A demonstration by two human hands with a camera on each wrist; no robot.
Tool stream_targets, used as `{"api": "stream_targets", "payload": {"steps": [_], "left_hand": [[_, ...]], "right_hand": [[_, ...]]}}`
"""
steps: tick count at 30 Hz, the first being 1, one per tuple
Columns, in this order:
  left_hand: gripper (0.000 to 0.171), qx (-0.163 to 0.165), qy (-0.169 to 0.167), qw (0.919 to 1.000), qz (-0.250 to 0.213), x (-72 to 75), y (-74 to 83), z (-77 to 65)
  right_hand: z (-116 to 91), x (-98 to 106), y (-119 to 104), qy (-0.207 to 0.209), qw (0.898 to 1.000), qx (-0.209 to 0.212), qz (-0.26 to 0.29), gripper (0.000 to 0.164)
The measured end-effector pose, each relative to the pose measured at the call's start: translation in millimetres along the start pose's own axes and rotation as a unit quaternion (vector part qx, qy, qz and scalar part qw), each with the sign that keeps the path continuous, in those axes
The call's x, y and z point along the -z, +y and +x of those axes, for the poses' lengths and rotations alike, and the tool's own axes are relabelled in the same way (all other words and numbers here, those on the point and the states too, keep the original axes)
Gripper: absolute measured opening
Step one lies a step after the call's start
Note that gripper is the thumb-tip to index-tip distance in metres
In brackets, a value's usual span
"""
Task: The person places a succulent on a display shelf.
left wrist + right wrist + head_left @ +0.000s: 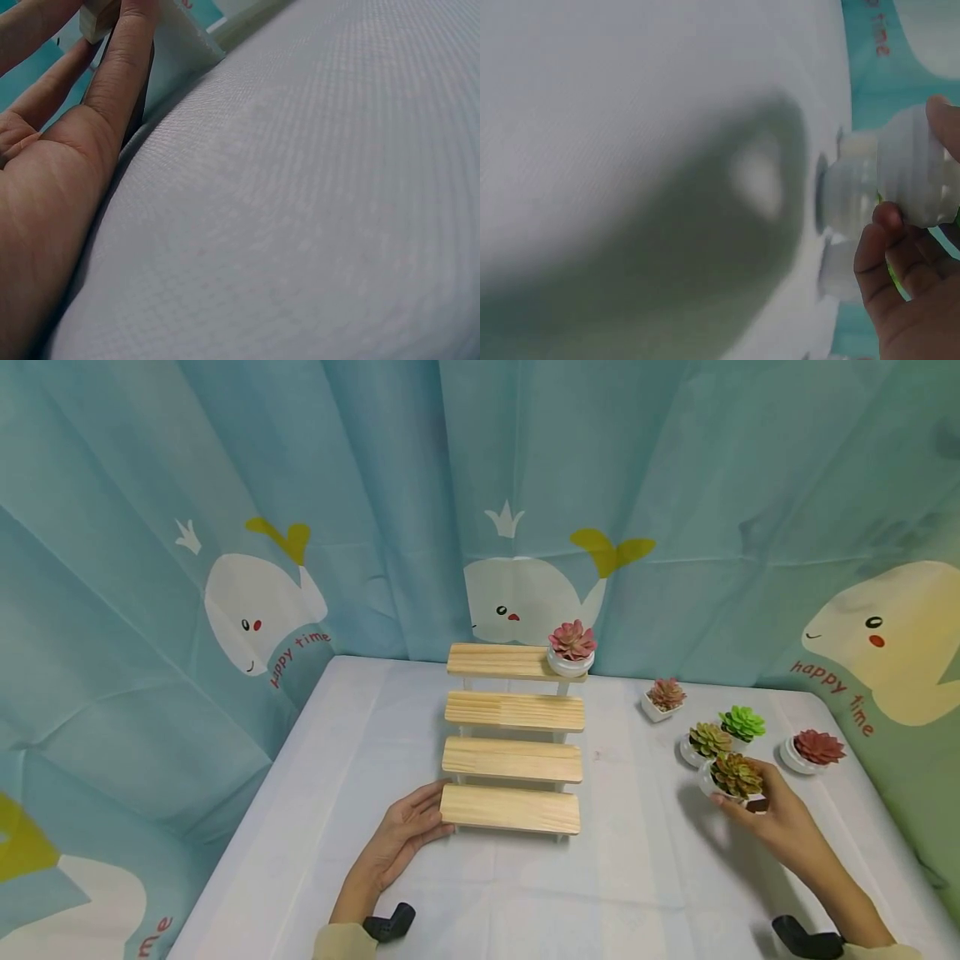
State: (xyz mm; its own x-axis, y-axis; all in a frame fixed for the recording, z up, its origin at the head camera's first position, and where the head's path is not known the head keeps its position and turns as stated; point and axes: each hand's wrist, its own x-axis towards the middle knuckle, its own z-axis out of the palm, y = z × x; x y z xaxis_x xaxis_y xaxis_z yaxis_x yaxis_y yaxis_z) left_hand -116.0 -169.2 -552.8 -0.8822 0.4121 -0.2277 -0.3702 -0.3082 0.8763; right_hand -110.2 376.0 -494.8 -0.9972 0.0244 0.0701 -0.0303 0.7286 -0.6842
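Note:
My right hand point(780, 814) grips a potted succulent point(737, 775) with green-brown leaves, thumb and fingers on its white pot point(911, 169). The pot is lifted, casting a shadow on the cloth. Just behind it stand an olive-green succulent point(708, 740) and a bright green one point(742, 724). My left hand point(411, 828) holds the left end of the lowest board on a four-tier wooden stand point(510, 810), thumb in front and fingers behind. In the left wrist view the board's end point(99, 19) shows between the fingers. A pink succulent point(572, 643) sits at the top tier's right end.
A brownish-pink succulent in a square pot point(663, 699) stands right of the stand. A dark red succulent point(814, 751) is near the table's right edge. White cloth covers the table point(337, 718); a blue curtain point(390, 485) with whale prints hangs behind it.

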Motion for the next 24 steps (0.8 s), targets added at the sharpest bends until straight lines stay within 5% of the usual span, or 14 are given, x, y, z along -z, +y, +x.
{"api": "stream_targets", "payload": {"steps": [11, 18, 24], "left_hand": [[0.071, 0.004, 0.003, 1.0, 0.0, -0.5, 0.5, 1.9], [0.072, 0.006, 0.003, 1.0, -0.002, -0.6, 0.2, 1.6], [0.073, 0.005, 0.005, 1.0, -0.002, -0.3, 0.7, 1.3]], "right_hand": [[10.2, -5.9, -48.4, -0.006, 0.996, 0.091, 0.008, 0.065], [18.7, -9.7, -78.0, -0.069, 0.994, 0.087, 0.005, 0.07], [27.6, -18.3, -102.4, -0.084, 0.99, 0.114, 0.02, 0.067]]}}
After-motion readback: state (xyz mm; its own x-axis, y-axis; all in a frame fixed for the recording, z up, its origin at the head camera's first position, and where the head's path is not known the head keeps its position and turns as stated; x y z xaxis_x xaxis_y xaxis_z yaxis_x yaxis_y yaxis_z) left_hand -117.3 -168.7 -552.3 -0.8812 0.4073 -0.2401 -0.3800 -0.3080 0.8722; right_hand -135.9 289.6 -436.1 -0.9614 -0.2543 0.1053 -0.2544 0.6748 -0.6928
